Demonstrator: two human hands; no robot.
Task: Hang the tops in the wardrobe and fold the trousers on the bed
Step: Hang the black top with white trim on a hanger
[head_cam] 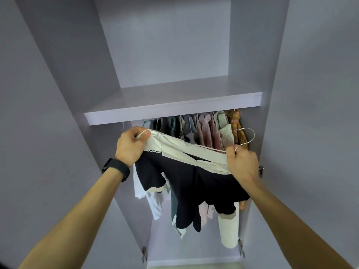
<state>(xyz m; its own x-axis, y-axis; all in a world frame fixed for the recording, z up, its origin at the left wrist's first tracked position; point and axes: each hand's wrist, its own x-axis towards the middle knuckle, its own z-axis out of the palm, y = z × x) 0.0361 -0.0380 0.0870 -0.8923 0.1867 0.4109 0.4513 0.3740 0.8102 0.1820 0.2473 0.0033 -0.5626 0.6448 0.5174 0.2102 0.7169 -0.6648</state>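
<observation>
Head camera: left hand (132, 146) pinches a shoulder of the top (186, 183), right hand (241, 164) clamps its wire hanger (247, 133), holding it spread, likely for hooking into the wardrobe (172, 111).

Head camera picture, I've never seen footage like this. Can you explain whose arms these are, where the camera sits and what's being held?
There is no machine here. The camera is worn on a person's head, so the two bare arms reaching up are the wearer's own. They face an open wardrobe, which has a shelf with a row of hanging clothes under it. The left hand, with a black band on its wrist, grips one end of a black and white top. The right hand holds the other end together with a wire hanger, whose hook sticks up above the fingers. The top is not yet hung with the others.
</observation>
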